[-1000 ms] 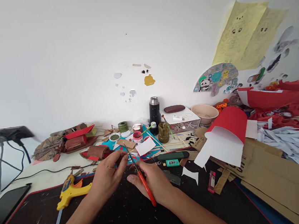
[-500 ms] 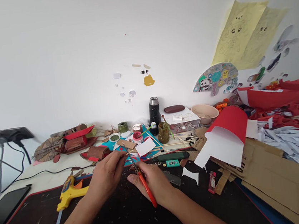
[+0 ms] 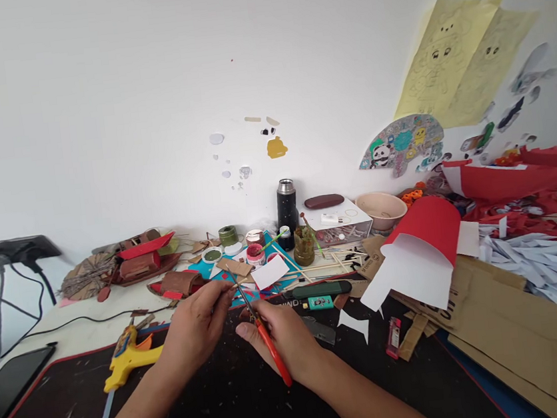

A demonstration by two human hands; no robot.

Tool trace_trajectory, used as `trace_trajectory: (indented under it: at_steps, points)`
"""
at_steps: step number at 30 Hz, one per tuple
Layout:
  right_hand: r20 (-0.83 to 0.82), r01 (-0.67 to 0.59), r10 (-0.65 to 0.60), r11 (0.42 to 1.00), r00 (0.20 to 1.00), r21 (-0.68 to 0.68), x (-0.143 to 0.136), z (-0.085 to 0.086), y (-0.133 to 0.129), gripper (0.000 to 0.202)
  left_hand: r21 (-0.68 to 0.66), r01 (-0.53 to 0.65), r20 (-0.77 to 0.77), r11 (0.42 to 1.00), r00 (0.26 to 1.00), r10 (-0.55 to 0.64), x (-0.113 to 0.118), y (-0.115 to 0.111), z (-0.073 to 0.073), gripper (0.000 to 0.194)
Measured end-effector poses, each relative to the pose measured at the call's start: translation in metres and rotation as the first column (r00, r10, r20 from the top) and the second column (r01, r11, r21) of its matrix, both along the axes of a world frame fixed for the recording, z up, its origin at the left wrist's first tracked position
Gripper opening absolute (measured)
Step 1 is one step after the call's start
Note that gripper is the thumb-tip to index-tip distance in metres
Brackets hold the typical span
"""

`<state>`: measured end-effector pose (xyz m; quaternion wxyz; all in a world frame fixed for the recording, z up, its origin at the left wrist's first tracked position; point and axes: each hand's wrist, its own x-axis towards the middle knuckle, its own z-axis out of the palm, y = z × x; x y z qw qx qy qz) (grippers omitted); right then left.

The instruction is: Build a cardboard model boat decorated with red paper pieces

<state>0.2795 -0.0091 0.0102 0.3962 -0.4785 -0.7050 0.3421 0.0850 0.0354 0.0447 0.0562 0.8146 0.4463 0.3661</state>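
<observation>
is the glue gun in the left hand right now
No, the yellow glue gun lies on the dark mat, beside the left forearm.

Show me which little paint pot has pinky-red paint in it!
The little pot right behind the white card. Its paint looks pinky-red, while the shallow pot further left holds dark green.
</observation>
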Motion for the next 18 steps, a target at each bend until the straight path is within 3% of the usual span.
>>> trace_trajectory:
  at_steps: [4, 10, 18]
  points:
    - [0.003, 0.004, -0.004, 1.0, 1.0, -0.001, 0.0, 0.001, -0.001, 0.026, 0.04, -0.02, -0.02, 0.999, 1.0, 0.02, 0.0, 0.0, -0.002, 0.026]
    - [-0.023, -0.003, 0.003, 1.0, 1.0, -0.002, 0.0, 0.003, -0.001, 0.025, -0.096, -0.026, 0.008, 0.995, 1.0, 0.027, 0.002, -0.003, 0.006, 0.033]
    - [-0.016, 0.009, -0.009, 1.0, 1.0, -0.002, -0.002, 0.002, -0.001, 0.019, 0.142, 0.003, -0.106, 0.99, 0.994, 0.013, -0.001, 0.002, -0.007, 0.03]
